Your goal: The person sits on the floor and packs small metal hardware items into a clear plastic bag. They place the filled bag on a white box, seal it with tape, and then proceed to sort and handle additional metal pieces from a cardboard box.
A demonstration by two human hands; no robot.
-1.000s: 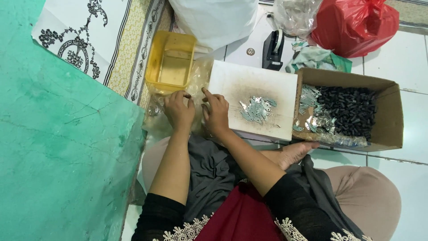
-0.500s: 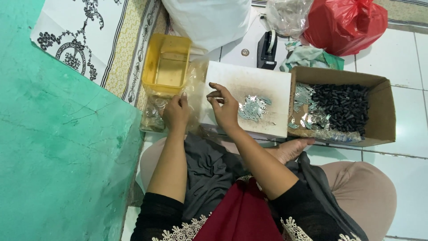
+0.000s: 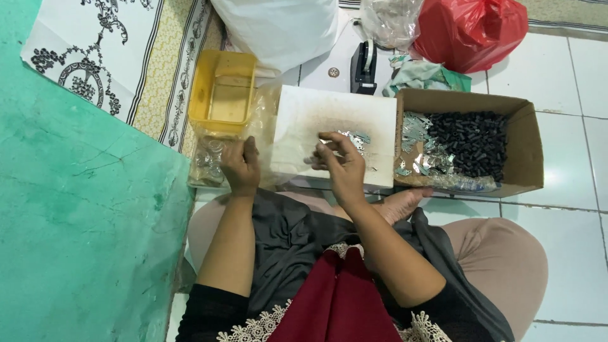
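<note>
My left hand [image 3: 240,166] lies with curled fingers at the edge of a clear plastic bag [image 3: 210,161] of small parts, beside the white board [image 3: 316,114]. What its fingers hold is hidden. My right hand [image 3: 341,163] hovers over the board, its thumb and forefinger pinched on a small shiny metal piece. Its fingertips are right beside a little pile of metal pieces [image 3: 360,139] on the board.
An open cardboard box [image 3: 529,145] at the right holds black parts [image 3: 472,142] and metal strips [image 3: 418,130]. A yellow tub [image 3: 221,95] stands behind the bag. Behind are a white bag [image 3: 278,25], red bag [image 3: 472,28] and black tape dispenser [image 3: 364,63]. A green surface [image 3: 76,221] is at left.
My hands were together at the board's left edge. The right hand has moved right to the metal pile, and the left has dropped back to the clear bag.
</note>
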